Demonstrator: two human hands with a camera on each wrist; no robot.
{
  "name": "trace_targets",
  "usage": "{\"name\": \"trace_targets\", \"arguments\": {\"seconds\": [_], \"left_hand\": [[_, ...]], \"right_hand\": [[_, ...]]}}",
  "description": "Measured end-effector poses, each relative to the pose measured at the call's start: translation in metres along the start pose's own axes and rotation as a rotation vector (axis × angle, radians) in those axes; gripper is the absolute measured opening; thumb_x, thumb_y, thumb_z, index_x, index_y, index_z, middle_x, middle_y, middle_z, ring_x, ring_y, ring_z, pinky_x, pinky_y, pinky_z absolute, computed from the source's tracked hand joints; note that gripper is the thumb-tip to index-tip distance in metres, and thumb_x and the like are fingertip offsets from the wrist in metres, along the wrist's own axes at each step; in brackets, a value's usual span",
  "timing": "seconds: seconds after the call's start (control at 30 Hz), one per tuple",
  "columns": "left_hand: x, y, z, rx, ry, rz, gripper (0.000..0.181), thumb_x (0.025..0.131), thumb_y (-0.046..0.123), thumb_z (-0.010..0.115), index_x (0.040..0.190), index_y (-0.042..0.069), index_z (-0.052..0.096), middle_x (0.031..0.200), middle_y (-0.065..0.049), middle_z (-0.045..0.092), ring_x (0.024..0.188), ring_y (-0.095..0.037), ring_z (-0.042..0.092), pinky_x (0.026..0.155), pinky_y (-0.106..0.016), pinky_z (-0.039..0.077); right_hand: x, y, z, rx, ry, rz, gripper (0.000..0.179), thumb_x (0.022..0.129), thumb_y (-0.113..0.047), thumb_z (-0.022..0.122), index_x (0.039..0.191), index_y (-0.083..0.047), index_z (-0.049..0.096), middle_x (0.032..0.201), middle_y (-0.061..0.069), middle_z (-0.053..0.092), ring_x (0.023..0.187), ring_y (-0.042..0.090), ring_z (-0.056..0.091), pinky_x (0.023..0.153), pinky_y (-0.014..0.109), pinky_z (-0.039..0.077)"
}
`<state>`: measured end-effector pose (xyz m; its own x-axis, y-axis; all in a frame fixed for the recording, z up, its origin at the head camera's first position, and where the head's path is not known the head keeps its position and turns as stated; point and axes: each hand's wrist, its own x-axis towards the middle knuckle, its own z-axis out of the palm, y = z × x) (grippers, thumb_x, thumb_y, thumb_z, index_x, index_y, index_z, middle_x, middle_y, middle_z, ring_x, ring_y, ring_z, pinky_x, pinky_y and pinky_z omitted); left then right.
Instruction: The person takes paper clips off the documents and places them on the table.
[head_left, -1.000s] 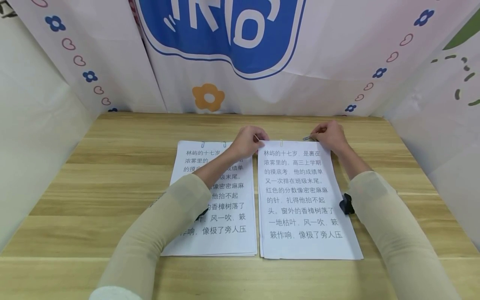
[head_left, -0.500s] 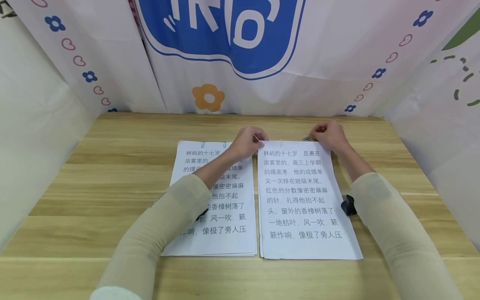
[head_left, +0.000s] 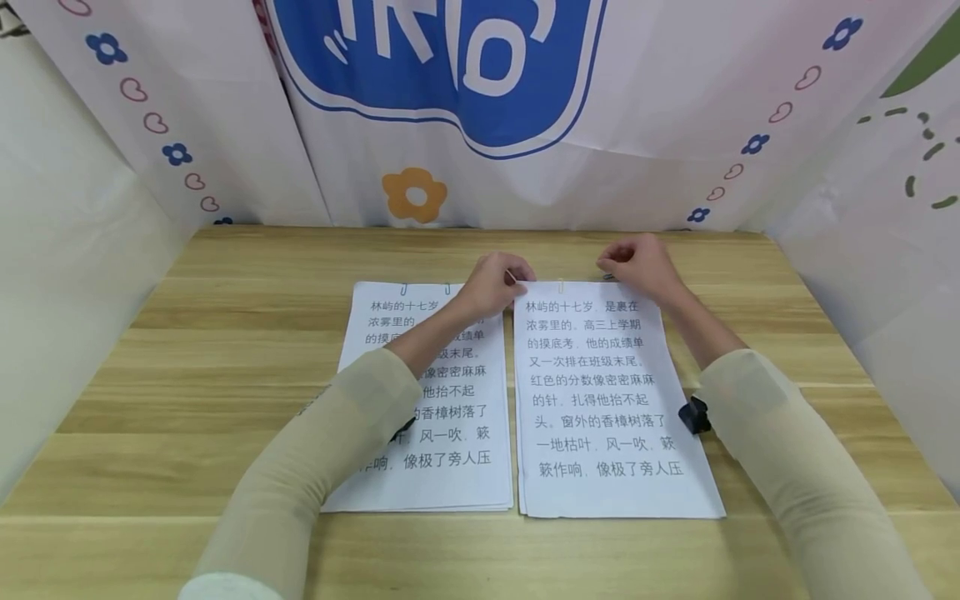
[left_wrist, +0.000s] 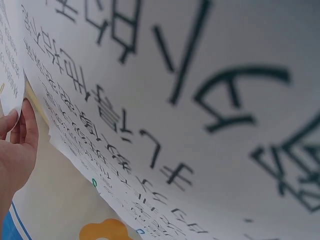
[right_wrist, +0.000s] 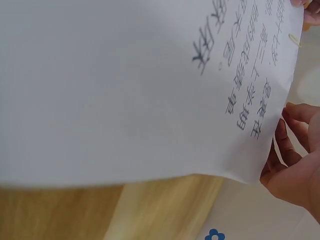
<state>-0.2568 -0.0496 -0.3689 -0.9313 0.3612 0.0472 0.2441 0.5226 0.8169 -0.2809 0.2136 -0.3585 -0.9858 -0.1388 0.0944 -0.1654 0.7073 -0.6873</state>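
Note:
In the head view two stacks of printed paper lie side by side: the left stack [head_left: 427,492] and the right stack [head_left: 615,492]. My left hand [head_left: 491,283] pinches the top left corner of the right stack. At that stack's top edge, toward its right corner, my right hand [head_left: 643,265] has its fingertips together over a small dark paper clip [head_left: 608,277], mostly hidden beneath them. The right wrist view shows the right hand's fingertips right at the sheet's edge, the clip hidden there. A yellow paper clip [head_left: 561,286] sits on the same edge, between the hands.
Two paper clips, one [head_left: 403,289] left of the other [head_left: 447,288], hold the left stack's top edge. My left forearm crosses that stack. The wooden table [head_left: 187,400] ends at a printed cloth backdrop [head_left: 360,192]; white side panels stand left and right.
My right hand has shifted left along the right stack's top edge, its fingers now covering more of the dark paper clip. My left hand keeps its pinch on the corner.

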Motion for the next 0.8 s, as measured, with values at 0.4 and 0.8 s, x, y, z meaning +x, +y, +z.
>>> {"name": "trace_targets", "arguments": {"seconds": [0.4,0.8], "left_hand": [[0.000,0.000,0.000,0.002,0.004,0.008,0.017,0.097,-0.008,0.063,0.109,0.000,0.073,0.104,-0.012,0.069,0.086,-0.022,0.063,0.064,-0.025,0.058],[-0.001,-0.001,0.000,0.006,0.003,0.010,0.017,0.097,-0.008,0.063,0.107,0.000,0.074,0.103,-0.011,0.069,0.086,-0.022,0.063,0.066,-0.025,0.058]], "right_hand": [[-0.002,-0.016,0.009,0.022,-0.031,-0.038,0.017,0.097,-0.010,0.071,0.107,0.002,0.075,0.097,0.016,0.071,0.083,0.020,0.057,0.070,0.025,0.046],[-0.007,-0.031,0.020,0.030,-0.114,-0.090,0.018,0.097,-0.005,0.065,0.111,0.002,0.075,0.104,0.017,0.070,0.100,0.030,0.060,0.089,0.039,0.045]]}}
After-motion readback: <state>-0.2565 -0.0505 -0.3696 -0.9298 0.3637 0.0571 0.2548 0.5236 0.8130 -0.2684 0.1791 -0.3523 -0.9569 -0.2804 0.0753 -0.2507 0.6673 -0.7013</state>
